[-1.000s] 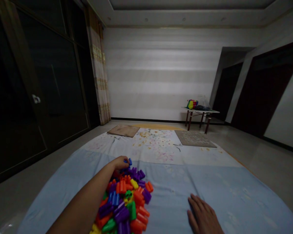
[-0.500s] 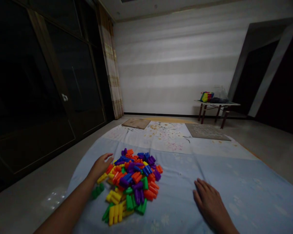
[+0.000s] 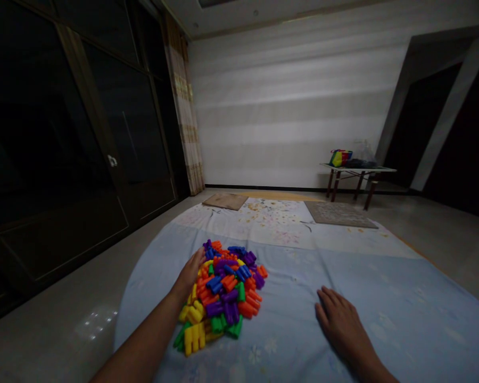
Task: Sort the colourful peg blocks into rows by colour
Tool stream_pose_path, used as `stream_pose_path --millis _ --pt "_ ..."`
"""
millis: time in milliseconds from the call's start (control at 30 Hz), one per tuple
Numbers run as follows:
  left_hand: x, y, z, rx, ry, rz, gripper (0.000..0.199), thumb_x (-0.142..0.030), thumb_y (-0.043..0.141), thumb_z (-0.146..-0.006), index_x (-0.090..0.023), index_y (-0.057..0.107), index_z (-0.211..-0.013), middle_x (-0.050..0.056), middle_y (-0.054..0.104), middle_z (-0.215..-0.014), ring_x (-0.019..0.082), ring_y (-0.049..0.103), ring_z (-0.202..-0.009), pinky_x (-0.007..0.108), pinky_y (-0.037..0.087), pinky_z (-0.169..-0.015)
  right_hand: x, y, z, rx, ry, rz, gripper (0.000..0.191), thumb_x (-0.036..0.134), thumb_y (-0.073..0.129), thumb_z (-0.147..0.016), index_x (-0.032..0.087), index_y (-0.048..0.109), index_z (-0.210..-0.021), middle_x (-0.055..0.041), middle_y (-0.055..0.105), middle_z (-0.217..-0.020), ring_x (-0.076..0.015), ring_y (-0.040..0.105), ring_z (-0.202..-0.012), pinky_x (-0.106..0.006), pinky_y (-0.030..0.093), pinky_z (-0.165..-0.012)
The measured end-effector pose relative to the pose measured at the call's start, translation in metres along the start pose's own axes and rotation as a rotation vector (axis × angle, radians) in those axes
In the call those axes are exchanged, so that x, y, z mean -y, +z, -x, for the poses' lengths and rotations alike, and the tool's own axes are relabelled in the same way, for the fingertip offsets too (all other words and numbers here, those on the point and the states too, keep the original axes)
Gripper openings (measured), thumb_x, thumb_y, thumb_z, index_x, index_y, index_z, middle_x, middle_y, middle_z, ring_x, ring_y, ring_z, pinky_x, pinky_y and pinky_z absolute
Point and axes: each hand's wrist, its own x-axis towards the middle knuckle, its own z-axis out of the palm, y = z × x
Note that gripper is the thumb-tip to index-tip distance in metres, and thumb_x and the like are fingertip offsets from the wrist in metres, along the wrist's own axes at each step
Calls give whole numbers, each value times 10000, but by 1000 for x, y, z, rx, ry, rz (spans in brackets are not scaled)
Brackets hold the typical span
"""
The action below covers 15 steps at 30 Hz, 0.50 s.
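A heap of plastic pieces (image 3: pixel 227 287) in purple, orange, blue, green and yellow lies on the light blue cloth, left of the middle. Against the heap's left side rests my left hand (image 3: pixel 189 274), its fingers stretched forward and no piece seen in its grasp; the palm side is hidden. My right hand (image 3: pixel 340 320) lies palm down on the cloth, well to the right of the heap, fingers spread a little, holding nothing.
The round table (image 3: pixel 287 319) bears a flowered cloth. Near its far edge lie a brown board (image 3: pixel 225 201) and a greyish mat (image 3: pixel 339 214). A side table (image 3: pixel 357 169) with a colourful bag (image 3: pixel 340 158) stands by the back wall.
My left hand has moved right, pressing against the heap, whose left side is now more compact. The green piece lying apart at the left no longer shows there. My right hand has stayed put.
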Motion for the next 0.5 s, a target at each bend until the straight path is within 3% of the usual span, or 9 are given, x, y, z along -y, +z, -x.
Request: stream_pose_path --millis 100,233,367,500 --pt "-4 -12 10 -20 15 40 618 -522 132 -866 -157 450 -1249 69 531 -1293 141 510 -1159 244 426 -939 0 0 0 4 7 -2 415 368 383 -850 177 584 -1159 -95 563 -1245 -251 474 -1174 -406 337 -986" --pt "20 -45 31 -36 -44 -70 701 -622 393 -724 -90 533 -1158 156 546 -1224 269 524 -1116 380 397 -972 0 1 -1 15 6 -4 424 365 383 -848 167 581 -1167 -100 561 -1245 -255 471 -1173 -408 336 -984" --pt "37 -71 56 176 -137 -425 859 -692 497 -611 -104 502 -1237 173 534 -1199 296 515 -1119 396 373 -979 -1 1 -2 30 1 -14 432 357 368 -855 147 583 -1165 -110 558 -1247 -262 465 -1175 -415 332 -982" --pt "24 -71 79 374 -152 -443 977 -668 630 -491 -180 427 -1312 144 514 -1230 283 501 -1140 361 380 -975 -2 2 -2 25 4 -27 429 361 378 -851 156 576 -1171 -105 560 -1245 -258 463 -1179 -416 325 -989"
